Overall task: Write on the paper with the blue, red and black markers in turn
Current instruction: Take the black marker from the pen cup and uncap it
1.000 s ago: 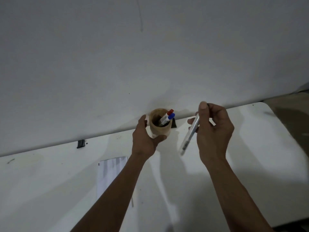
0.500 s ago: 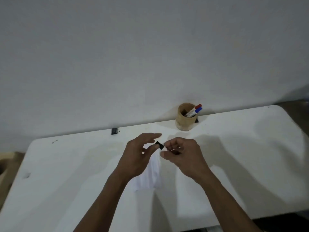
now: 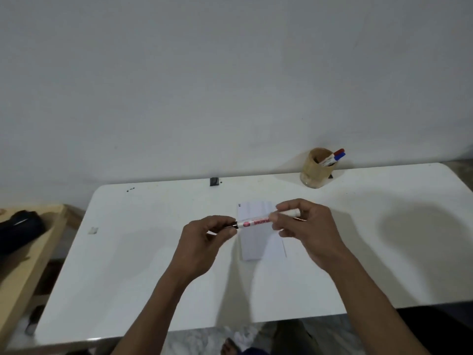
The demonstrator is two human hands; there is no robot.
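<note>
A white marker with a black end (image 3: pixel 256 222) is held level just above the white paper (image 3: pixel 256 245) in the middle of the table. My left hand (image 3: pixel 204 242) pinches its black cap end. My right hand (image 3: pixel 309 231) grips the other end of the barrel. Whether the cap is on or partly off is hidden by my fingers. The red marker (image 3: pixel 338 151) and the blue marker (image 3: pixel 340 156) stand capped in a round wooden cup (image 3: pixel 313 172) at the back right of the table.
The white table (image 3: pixel 128 265) stands against a plain wall. A small black clip (image 3: pixel 214 181) sits at its back edge. A wooden bench with a black bag (image 3: pixel 18 231) is at the left. A foot shows below the table's front edge.
My left hand left the cup and took the marker's cap end. My right hand brought the marker from beside the cup to above the paper. The view tilted down.
</note>
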